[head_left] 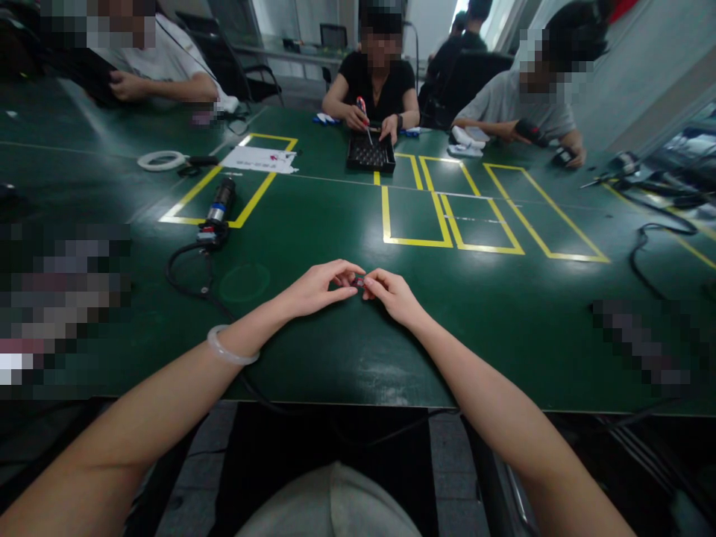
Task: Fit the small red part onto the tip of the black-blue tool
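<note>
Entry: I see the left hand (316,289) and right hand (394,295) meeting near the middle of the green desk (324,224), fingertips of both clamped on one small dark part (359,282) (too small to identify). The part sits between the two hands, close over the desk. Pale bangle (232,347) on the left wrist. Far left: a cylindrical tool (219,207) with black cable. Far side: a black tray (370,154).

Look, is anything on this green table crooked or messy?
Just one thing: the tool on the left lies across the yellow line, half out of its box, and its black cable loops loosely. The left hand and right hand pinch a small part; nothing spilled.
</note>
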### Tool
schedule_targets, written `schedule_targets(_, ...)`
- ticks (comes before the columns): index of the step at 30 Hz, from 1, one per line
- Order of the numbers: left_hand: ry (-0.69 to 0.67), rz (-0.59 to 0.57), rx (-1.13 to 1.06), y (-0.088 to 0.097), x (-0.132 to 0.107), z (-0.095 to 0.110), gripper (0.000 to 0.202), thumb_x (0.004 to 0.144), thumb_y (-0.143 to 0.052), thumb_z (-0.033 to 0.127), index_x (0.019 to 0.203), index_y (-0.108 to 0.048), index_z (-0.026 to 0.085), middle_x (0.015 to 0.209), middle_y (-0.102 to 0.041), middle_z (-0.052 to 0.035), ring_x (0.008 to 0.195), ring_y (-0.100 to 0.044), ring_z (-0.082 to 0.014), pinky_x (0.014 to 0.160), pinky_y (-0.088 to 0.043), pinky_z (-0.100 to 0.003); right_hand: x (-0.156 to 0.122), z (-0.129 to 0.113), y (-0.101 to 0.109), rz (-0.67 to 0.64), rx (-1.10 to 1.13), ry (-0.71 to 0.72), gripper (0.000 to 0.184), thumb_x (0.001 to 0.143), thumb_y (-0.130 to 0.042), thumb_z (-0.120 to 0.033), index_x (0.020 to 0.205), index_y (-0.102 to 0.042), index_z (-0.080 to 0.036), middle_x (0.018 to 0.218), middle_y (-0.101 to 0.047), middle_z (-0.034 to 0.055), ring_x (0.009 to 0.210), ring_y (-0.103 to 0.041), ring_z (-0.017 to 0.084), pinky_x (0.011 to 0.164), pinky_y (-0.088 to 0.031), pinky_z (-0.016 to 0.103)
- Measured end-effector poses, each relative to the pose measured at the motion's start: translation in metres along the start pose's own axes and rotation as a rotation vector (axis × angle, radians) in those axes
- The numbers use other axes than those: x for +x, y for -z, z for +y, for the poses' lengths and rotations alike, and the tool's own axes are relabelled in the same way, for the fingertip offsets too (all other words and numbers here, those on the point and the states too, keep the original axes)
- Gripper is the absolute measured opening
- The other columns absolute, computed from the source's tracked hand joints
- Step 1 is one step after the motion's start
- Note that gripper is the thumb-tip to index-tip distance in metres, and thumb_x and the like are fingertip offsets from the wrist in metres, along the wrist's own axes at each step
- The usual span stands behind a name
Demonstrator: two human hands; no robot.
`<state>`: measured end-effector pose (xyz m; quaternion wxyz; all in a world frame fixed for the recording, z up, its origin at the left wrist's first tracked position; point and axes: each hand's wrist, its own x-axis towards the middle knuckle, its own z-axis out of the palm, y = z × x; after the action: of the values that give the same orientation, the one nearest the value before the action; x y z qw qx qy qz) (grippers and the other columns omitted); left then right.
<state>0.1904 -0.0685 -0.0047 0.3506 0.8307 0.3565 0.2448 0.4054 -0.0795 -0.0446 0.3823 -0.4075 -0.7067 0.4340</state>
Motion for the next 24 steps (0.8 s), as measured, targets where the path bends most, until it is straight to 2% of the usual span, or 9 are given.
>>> schedule_targets(3,-0.021,0.035,0.042,-0.002,0.000,0.001,0.026,0.090,-0.062,0.035,0.109,-0.065,0.017,0.102,-0.068,-0.0051,0.090,-0.065,-0.0169,0.083,-0.050,-0.030,0.001,0.001,-0.001,-0.016,-0.017,0.004,0.031,0.097,-0.049,-0.043,0.084,-0.061,-0.018,0.072,-0.067,0.0004,0.069,-0.058,0.013,0.072,-0.044,0.027)
schedule_targets(5,-0.012,0.056,0.056,-0.002,0.000,0.001,0.022,0.090,-0.061,0.034,0.104,-0.065,0.016,0.099,-0.069,-0.0050,0.089,-0.065,-0.0170,0.083,-0.050,-0.030,0.000,0.001,-0.004,-0.009,0.024,-0.003,0.025,0.095,-0.054,-0.042,0.090,-0.060,-0.019,0.074,-0.066,-0.0003,0.069,-0.058,0.013,0.069,-0.044,0.026)
schedule_targets(8,0.025,0.064,0.047,-0.002,0.000,0.000,0.023,0.091,-0.061,0.035,0.102,-0.065,0.016,0.099,-0.070,-0.0057,0.090,-0.066,-0.0179,0.084,-0.051,-0.031,0.000,0.001,-0.007,0.012,0.106,-0.001,0.025,0.086,-0.065,-0.039,0.101,-0.056,-0.020,0.079,-0.066,-0.0013,0.067,-0.058,0.012,0.063,-0.044,0.025)
schedule_targets(12,0.047,0.026,0.068,-0.002,0.000,0.001,0.026,0.091,-0.059,0.039,0.103,-0.065,0.017,0.099,-0.071,-0.0057,0.090,-0.066,-0.0189,0.083,-0.052,-0.031,0.000,0.000,-0.006,0.017,0.095,0.036,0.022,0.084,-0.067,-0.034,0.097,-0.056,-0.020,0.084,-0.067,0.0003,0.072,-0.060,0.013,0.066,-0.046,0.026)
schedule_targets(14,0.034,0.031,0.124,0.006,0.002,-0.002,0.031,0.093,-0.055,0.043,0.107,-0.065,0.017,0.102,-0.070,-0.0062,0.093,-0.066,-0.0195,0.086,-0.051,-0.032,0.000,0.000,-0.004,0.043,0.061,0.038,0.019,0.084,-0.066,-0.034,0.096,-0.057,-0.020,0.083,-0.066,0.0004,0.073,-0.059,0.013,0.068,-0.046,0.027)
schedule_targets(16,0.035,0.119,0.250,0.023,0.002,-0.010,0.038,0.096,-0.051,0.047,0.116,-0.063,0.017,0.110,-0.068,-0.0081,0.101,-0.064,-0.0214,0.092,-0.049,-0.034,0.001,0.000,-0.002,0.093,0.027,0.030,0.019,0.085,-0.065,-0.034,0.096,-0.058,-0.020,0.083,-0.065,0.0004,0.073,-0.058,0.013,0.068,-0.046,0.027)
schedule_targets(19,0.146,0.373,0.537,0.068,-0.004,-0.033,0.046,0.097,-0.049,0.047,0.130,-0.058,0.016,0.131,-0.059,-0.0126,0.122,-0.053,-0.0268,0.106,-0.041,-0.041,0.004,0.002,0.003,0.169,0.001,0.010,0.019,0.086,-0.063,-0.034,0.098,-0.060,-0.019,0.084,-0.065,0.0013,0.073,-0.058,0.013,0.069,-0.046,0.027)
schedule_targets(22,0.433,0.567,0.734,0.117,-0.023,-0.066,0.061,0.094,-0.054,0.046,0.142,-0.048,0.010,0.146,-0.045,-0.0176,0.133,-0.040,-0.0338,0.112,-0.033,-0.051,0.005,0.004,0.005,0.190,0.011,-0.003,0.020,0.085,-0.065,-0.034,0.096,-0.060,-0.019,0.084,-0.066,0.0017,0.073,-0.057,0.013,0.069,-0.045,0.027)
schedule_targets(24,0.621,0.593,0.777,0.142,-0.039,-0.089,0.072,0.092,-0.056,0.049,0.148,-0.039,0.009,0.154,-0.033,-0.0185,0.134,-0.035,-0.0376,0.110,-0.033,-0.056,0.005,0.005,0.005,0.190,0.031,-0.009,0.021,0.083,-0.067,-0.034,0.095,-0.060,-0.019,0.083,-0.066,0.0011,0.071,-0.056,0.012,0.067,-0.045,0.027)
